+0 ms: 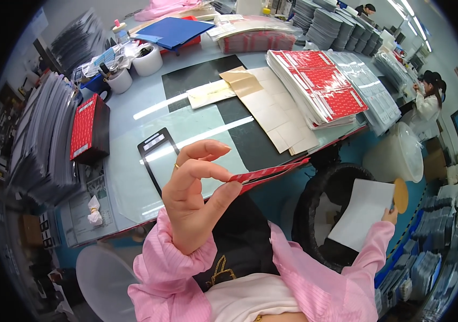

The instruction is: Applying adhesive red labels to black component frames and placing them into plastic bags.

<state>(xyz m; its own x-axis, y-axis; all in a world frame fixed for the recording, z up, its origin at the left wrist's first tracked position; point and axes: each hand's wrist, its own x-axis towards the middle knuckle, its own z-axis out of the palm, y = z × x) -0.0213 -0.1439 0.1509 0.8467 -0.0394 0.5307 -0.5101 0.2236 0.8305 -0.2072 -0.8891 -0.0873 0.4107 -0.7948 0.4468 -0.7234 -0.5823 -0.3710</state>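
Observation:
My left hand [196,188] is raised over the table's front edge, thumb and forefinger pinched on a thin red-faced panel [272,173] seen nearly edge-on. Low at the right, my right hand [390,214] grips a white sheet [362,209], which hangs over a black-lined bin [306,214]. A tan rounded piece [400,196] shows by the right fingers; whether they hold it too, I cannot tell. On the table, left of my left hand, lies a black-bordered clear panel [144,147].
A stack of red-printed sheets [314,86] lies beside brown paper sheets [277,107]. Upright red-faced panels [86,129] and tall grey stacks [41,139] stand at the left. A blue folder [172,31] is at the back. A whitish bin [395,153] and co-workers [427,102] are at the right.

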